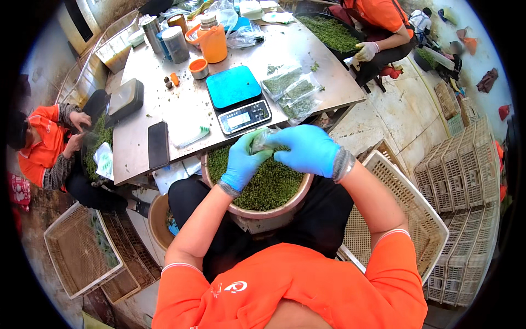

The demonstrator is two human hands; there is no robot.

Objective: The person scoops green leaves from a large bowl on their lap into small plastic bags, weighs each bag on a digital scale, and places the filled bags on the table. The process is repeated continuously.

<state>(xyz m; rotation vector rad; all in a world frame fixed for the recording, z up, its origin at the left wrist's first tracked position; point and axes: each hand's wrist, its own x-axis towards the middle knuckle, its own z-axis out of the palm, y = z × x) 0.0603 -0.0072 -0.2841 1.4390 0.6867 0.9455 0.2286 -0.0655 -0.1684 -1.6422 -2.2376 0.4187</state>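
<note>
My left hand (243, 163), in a blue glove, pinches one side of a small clear plastic bag (264, 140). Fingers of my right hand (308, 149), gloved alike, close on the bag's other side. Some green shows through the plastic; my fingers hide part of it. Just below both hands, a round basin (304, 189) between my knees is full of small green berries (266, 189) like green peppercorns. Beyond my hands a digital scale (244, 117) with a blue top stands on the table. Filled clear bags (293, 90) lie to its right.
The metal table (189, 112) also bears a phone (158, 145), an orange bucket (212, 49), an orange-rimmed cup (199, 68) and canisters (175, 45). Plastic crates (82, 249) stand left; another crate (402, 211) and crate stacks (457, 170) stand right. Two co-workers (41, 142) (378, 16) sit nearby.
</note>
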